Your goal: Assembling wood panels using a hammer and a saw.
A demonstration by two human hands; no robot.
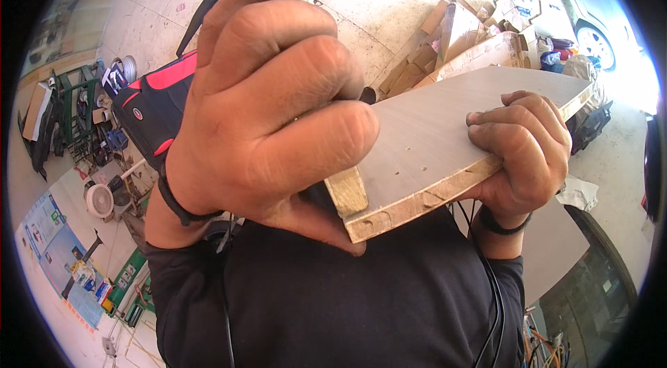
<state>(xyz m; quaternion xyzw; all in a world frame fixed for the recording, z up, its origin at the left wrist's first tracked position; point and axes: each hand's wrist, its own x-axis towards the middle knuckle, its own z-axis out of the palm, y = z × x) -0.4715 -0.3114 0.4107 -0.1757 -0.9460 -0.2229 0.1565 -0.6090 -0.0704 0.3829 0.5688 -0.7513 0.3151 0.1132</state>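
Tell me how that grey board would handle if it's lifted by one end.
The board is probably stiff: its thick layered edge shows no sag between the left hand and right hand. Its smooth grey face may be slippery. It seems fairly light, held up by hand.

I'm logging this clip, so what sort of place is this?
Probably a woodworking or carpentry workshop: both hands hold a plywood board, a red and black power tool sits behind it, and wood offcuts litter the tiled floor.
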